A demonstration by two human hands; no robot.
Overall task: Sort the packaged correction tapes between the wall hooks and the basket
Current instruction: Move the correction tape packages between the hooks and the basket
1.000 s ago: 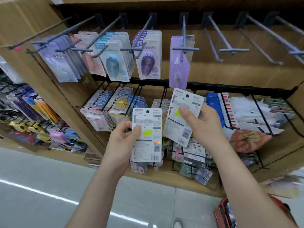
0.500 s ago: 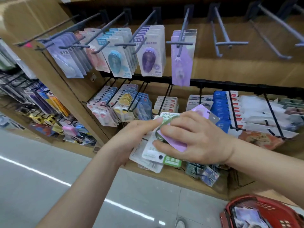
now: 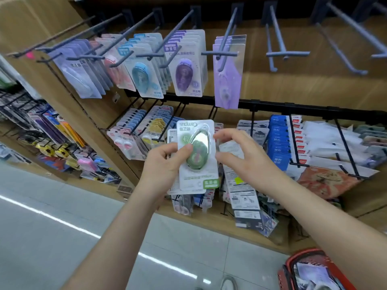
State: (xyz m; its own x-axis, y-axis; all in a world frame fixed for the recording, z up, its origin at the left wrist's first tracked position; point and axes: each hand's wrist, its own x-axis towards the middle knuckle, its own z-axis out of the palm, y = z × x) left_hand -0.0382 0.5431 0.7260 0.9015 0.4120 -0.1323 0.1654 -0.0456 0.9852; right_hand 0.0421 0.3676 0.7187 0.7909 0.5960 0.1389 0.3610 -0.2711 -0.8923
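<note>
Head, left hand point(image 3: 165, 164), one green pack point(image 3: 198, 164), right hand point(image 3: 247, 156), one pack point(image 3: 240, 186)

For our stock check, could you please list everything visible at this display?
Green-and-white plastic correction tape pack: one, green, upside down in left hand.
White-backed card pack with yellow sticker: one, white, in right hand.
Hanging blister packs: several each, grey-lilac, pink, blue, purple, lilac, top row, left to centre.
Bare grey metal hooks: at least two, grey, upper right.
Mixed stationery packs: many, multicoloured, lower row.
Red plastic basket: one, red, bottom right corner.
Left hand: one, grips green pack.
Right hand: one, pinches white-backed pack.
</note>
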